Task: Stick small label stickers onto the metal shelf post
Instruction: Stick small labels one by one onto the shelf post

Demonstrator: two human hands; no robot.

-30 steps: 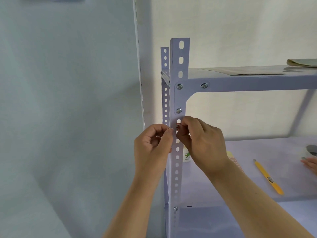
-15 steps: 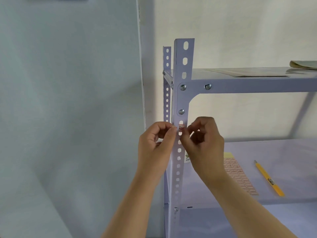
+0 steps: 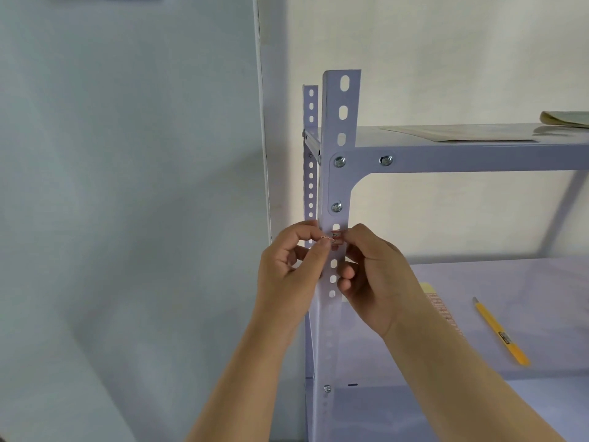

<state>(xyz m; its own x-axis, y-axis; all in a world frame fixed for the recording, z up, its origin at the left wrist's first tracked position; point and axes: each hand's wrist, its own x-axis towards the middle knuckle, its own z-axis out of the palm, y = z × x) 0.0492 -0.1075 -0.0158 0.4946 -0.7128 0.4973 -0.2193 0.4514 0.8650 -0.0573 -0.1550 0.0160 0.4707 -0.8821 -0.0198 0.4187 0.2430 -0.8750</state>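
Pinching the sticker's (image 3: 337,238) left end: your left hand (image 3: 288,272), thumb and forefinger closed on it at the post's (image 3: 338,186) left edge; right hand (image 3: 377,282) is curled, forefinger tip at the sticker's right end; can't tell if it grips or only presses. Sticker lies on the post's front face, just under the lower bolt (image 3: 336,207), between slots. My read: it's being laid down, not yet rubbed flat. Advice: hold the right end down, smooth leftward from there, wrap any overhang round the corner; keep it level, clear of the slots. Long axis runs left-right, square to the upright post; print faces you, too small to read. Sheet (image 3: 438,309) lies on the shelf (image 3: 541,282) behind your right wrist.
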